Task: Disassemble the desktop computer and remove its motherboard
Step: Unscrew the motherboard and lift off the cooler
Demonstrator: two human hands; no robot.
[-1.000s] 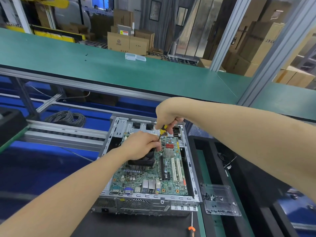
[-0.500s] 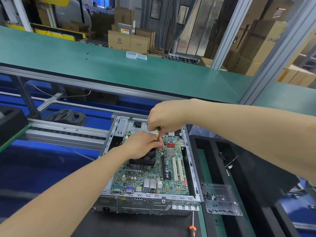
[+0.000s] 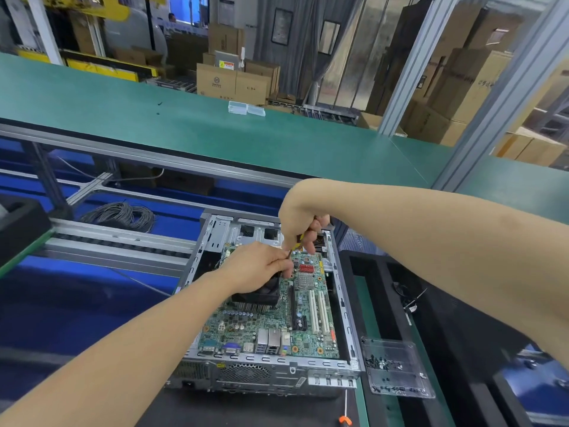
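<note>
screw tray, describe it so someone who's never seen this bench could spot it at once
Find the open grey computer case in the lower middle of the view. Off its near right corner a flat clear tray lies partly on a green strip. Unlike the two clear boxes far off on the green shelf, it holds small dark screws.

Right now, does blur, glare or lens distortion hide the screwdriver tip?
Head view: sharp, evenly lit, no glare on the motherboard; wide-angle distortion leans the aluminium posts inward; the screwdriver tip is hidden only by fingers of the left hand.
</note>
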